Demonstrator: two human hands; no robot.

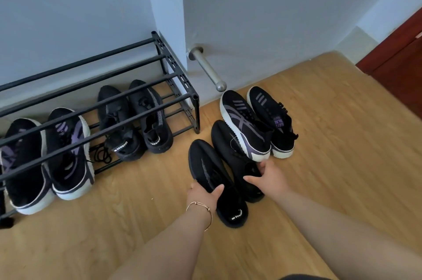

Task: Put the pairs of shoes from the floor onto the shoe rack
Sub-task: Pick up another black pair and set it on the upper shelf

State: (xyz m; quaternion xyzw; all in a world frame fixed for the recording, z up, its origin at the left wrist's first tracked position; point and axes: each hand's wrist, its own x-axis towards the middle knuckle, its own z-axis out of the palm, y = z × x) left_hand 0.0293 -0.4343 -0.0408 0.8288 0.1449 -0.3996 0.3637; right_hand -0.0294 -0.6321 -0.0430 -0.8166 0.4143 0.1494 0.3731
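Note:
Two all-black knit shoes lie on the wooden floor right of the black metal shoe rack (178,99). My left hand (204,197) grips the left black shoe (209,165) around its middle. My right hand (270,177) holds the collar of the right black shoe (228,142). Behind them a black-and-purple sneaker (245,123) with a white sole leans on that shoe, its mate (272,117) beside it. On the rack's bottom shelf sit a black pair (134,117) and a black-and-purple pair (45,158).
A metal door stopper (209,69) juts from the white wall just above the floor shoes. The rack's top tier of bars (91,88) carries nothing. A dark red door (402,58) stands at the far right.

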